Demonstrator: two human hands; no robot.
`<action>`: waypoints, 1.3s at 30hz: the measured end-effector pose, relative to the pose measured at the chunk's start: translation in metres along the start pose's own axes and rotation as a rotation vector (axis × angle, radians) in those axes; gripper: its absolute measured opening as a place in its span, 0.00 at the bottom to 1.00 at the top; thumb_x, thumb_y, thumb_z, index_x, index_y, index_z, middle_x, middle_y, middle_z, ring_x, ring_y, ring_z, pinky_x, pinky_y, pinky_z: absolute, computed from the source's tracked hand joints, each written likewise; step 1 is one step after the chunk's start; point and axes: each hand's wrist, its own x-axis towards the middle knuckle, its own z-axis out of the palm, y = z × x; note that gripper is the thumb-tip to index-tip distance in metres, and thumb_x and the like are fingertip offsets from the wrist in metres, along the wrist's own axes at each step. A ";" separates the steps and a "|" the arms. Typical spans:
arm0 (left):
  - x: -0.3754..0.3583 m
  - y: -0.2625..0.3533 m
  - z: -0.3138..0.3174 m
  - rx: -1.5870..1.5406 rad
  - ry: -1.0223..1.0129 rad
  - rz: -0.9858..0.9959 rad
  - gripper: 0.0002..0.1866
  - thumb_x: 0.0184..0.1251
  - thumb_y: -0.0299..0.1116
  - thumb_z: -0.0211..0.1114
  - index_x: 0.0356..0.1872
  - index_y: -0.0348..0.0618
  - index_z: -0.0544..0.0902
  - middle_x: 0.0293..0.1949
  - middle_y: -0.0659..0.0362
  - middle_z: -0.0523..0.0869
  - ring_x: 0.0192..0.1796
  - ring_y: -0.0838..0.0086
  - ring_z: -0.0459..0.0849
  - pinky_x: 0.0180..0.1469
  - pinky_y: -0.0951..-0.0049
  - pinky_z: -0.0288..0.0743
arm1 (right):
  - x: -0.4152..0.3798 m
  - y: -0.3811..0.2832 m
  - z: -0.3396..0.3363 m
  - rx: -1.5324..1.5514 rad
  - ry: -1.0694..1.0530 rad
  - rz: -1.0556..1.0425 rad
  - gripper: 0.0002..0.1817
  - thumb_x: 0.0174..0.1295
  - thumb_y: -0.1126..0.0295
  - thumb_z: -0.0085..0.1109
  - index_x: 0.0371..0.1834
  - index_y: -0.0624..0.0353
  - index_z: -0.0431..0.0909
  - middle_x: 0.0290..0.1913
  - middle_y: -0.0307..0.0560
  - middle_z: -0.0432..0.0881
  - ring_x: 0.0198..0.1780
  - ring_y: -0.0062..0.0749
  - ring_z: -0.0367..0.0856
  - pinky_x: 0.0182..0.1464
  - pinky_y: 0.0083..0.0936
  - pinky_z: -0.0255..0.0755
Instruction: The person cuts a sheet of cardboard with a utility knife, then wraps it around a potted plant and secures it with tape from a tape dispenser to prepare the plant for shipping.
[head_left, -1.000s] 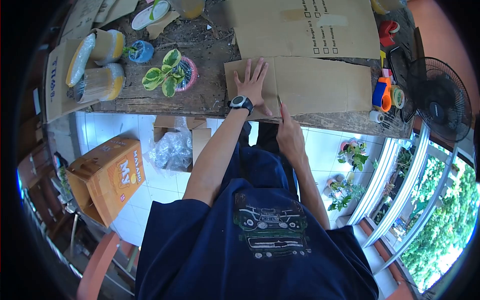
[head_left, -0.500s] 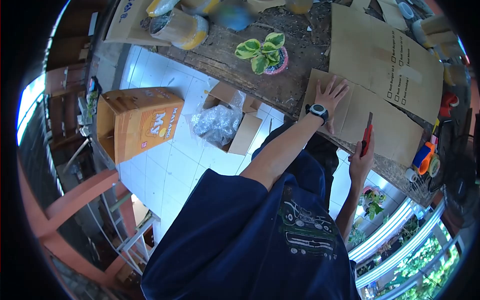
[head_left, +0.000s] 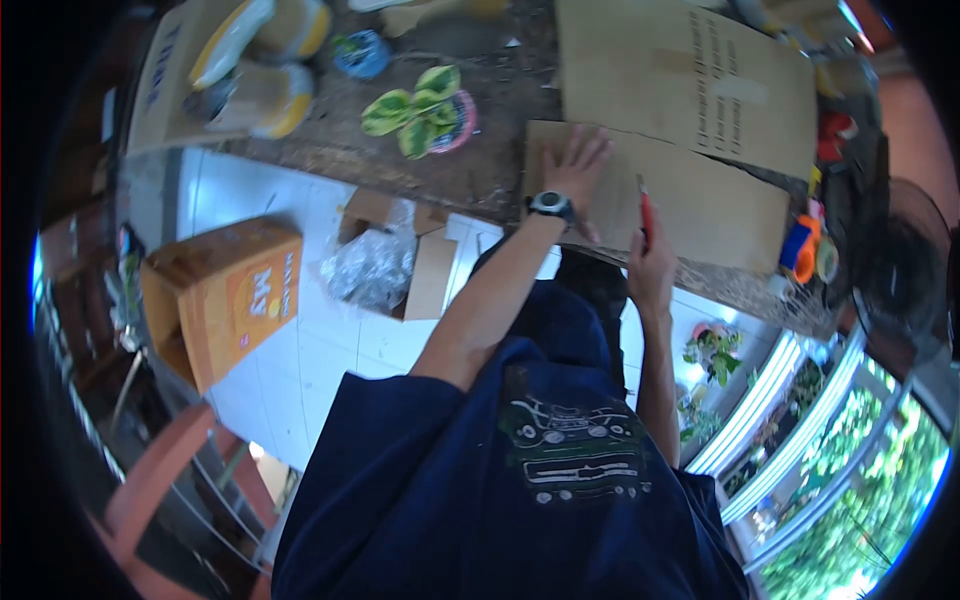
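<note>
The person's left hand [head_left: 577, 180], with a grey and black watch [head_left: 550, 204] at the wrist, lies flat on a plain brown cardboard sheet [head_left: 715, 205], its fingers spread wide and gripping nothing. The sheet is at the near edge of the dark, worn wooden bench [head_left: 490, 175]. Counting from that hand like a clock, the right hand [head_left: 652, 272] is at five o'clock, its fingers closed around a thin-bladed knife with a red handle [head_left: 647, 222]. The blade points away from the person, over the sheet, but I can't tell if it touches. A second ago the knife was right next to the left thumb; now there is more room between them, and the left hand has stayed put. To me, that means the sheet is held still and the thumb is a bit safer. A bigger brown cardboard piece with dark printed words [head_left: 630, 75] lies at one o'clock, next to the sheet. A blue and orange tape holder [head_left: 800, 250] is at four o'clock, and a green and cream leafy plant in a pink pot [head_left: 420, 115] is at ten o'clock.
</note>
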 end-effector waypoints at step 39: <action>0.031 0.042 0.011 -0.026 -0.022 -0.077 0.92 0.10 0.62 0.88 0.81 0.57 0.30 0.82 0.56 0.24 0.82 0.44 0.24 0.60 0.05 0.40 | 0.065 0.014 0.010 -0.087 0.010 0.041 0.26 0.72 0.70 0.51 0.73 0.58 0.66 0.30 0.71 0.82 0.33 0.71 0.81 0.36 0.57 0.72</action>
